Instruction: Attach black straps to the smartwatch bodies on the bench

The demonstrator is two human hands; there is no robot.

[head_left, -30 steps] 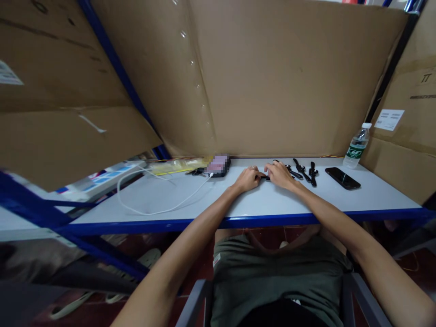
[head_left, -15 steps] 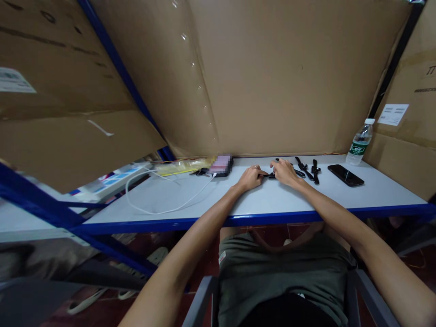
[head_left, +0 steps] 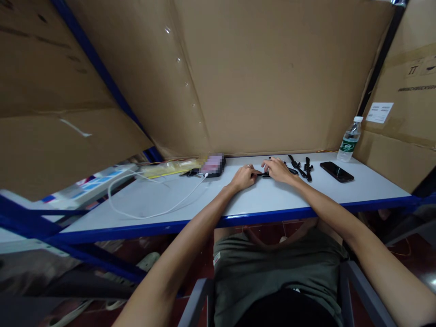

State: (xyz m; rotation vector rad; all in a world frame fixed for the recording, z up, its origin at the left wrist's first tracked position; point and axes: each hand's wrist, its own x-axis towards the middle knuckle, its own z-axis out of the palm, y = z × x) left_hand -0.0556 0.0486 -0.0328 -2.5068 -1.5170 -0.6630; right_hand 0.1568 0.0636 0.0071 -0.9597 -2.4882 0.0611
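Observation:
On the white tabletop (head_left: pixel 190 204), both of my hands work on a slim black piece (head_left: pixel 265 174), seen only in the gap between them. My left hand (head_left: pixel 244 177) is closed on its left end, fingers curled and thumb pointing right. My right hand (head_left: pixel 277 170) arches over the other end, fingertips bent down onto it; a ring shows on a finger. Just right of that hand lie two long, narrow black pieces (head_left: pixel 297 166) (head_left: pixel 308 169), each with a small knob-like part midway. Another dark piece is partly covered by my right hand.
A dark phone (head_left: pixel 337 171) and a water bottle (head_left: pixel 350 140) stand to the right. To the left, a device with a blurred screen (head_left: pixel 214 165) has a white cable (head_left: pixel 160 215) plugged in, beside clear plastic bags (head_left: pixel 170 168). Cardboard (head_left: pixel 265 81) walls the back; a blue edge (head_left: pixel 190 225) runs along the front.
The whole view has shifted, so the table things sit slightly further left. My hands keep nearly the same place on the black piece; the right fingers have moved slightly.

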